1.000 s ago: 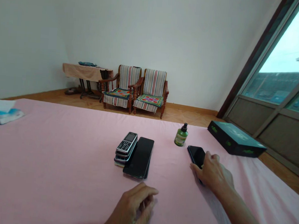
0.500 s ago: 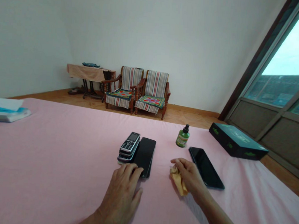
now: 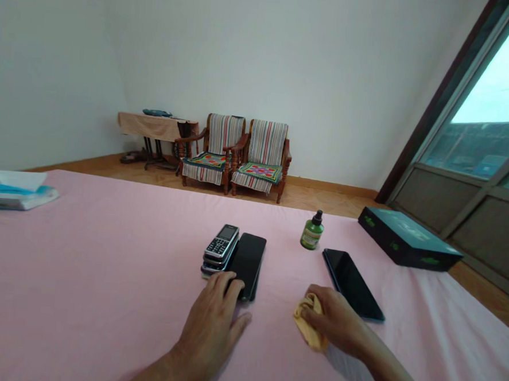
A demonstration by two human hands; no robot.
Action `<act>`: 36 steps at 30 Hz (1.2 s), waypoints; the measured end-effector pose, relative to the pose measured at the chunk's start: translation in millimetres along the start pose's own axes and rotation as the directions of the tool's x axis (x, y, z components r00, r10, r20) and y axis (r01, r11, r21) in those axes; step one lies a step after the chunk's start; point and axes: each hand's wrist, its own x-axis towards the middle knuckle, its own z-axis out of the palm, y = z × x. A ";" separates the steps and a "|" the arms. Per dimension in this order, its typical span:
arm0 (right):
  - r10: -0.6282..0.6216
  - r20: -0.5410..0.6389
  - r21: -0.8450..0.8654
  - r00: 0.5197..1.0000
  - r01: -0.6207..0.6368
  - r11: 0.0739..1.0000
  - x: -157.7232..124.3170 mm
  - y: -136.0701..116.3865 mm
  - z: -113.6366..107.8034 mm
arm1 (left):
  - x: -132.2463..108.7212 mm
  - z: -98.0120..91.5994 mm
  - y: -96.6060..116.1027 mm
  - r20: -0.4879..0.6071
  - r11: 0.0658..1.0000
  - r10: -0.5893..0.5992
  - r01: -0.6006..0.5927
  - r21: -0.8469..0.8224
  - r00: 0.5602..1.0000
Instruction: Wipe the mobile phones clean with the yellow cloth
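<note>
We see the left hand [image 3: 209, 323] lying over the lower end of a black smartphone [image 3: 248, 259], its fingers [image 3: 231, 287] slightly curled and touching the glass; we can't tell if it actually grips, and the fingers hide that end of the phone. A second dark edge shows under this phone, probably another handset, mostly hidden. Just left of it, touching, sits a silver keypad phone [image 3: 220, 245] on top of a stack of phones [image 3: 210, 270]; we only get edges of the lower ones, so we can't count them. The right hand [image 3: 336, 322] is closed around a bunched yellow cloth [image 3: 309, 323], with part of the cloth hidden under the fingers and the rest poking out at the bottom left. The cloth is near the lower end of a black smartphone [image 3: 352, 284], lying face up on the pink sheet [image 3: 103, 262], but not on it. Both forearms are cut off by the frame bottom. Beyond the phones stands a small green pump bottle [image 3: 312, 231], label too small to read. Right of it lies a dark flat box [image 3: 406, 240] with green marks, and far left a tissue pack [image 3: 13, 192], cut off by the frame edge. Two striped wooden armchairs [image 3: 235, 155] and a cloth-covered table [image 3: 150, 125] stand against the far wall.
</note>
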 end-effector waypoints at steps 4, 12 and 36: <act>-0.032 0.036 0.090 0.999 0.029 0.996 2.4 5.8 1.8 | 8.7 -3.7 5.5 0.016 0.999 -0.017 0.016 0.041 1.000; -0.028 0.018 0.223 0.999 0.024 0.974 4.1 7.1 9.9 | 12.3 3.4 -1.0 0.007 0.979 0.071 -0.072 0.192 0.997; -0.224 -0.527 -0.167 0.820 0.158 0.973 11.6 9.5 6.5 | -0.3 -15.2 42.9 0.145 0.769 0.581 -0.481 -0.421 0.801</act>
